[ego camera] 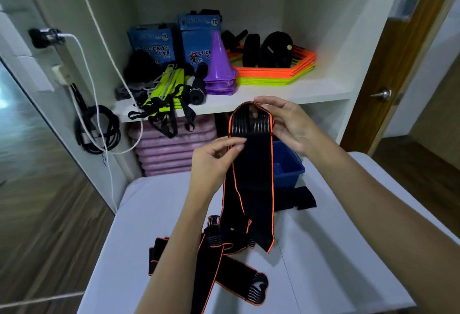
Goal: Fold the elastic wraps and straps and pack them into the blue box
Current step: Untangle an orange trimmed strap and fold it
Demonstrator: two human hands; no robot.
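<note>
White worktop (323, 264) in front of a cluttered closet shelf (286, 94). Held-up wrap (251, 164) is pinched at its top by right hand (291, 124) fingers, left hand (214, 159) fingers nipping its edge. Long tail dangles onto the loose wraps (224, 259) nearby, so it could snag or fold crooked. Blue box (288, 166) sits just behind.

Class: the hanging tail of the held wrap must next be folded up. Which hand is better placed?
Left hand: it pinches the wrap lower, nearer the tail; the right hand holds the top end.
</note>
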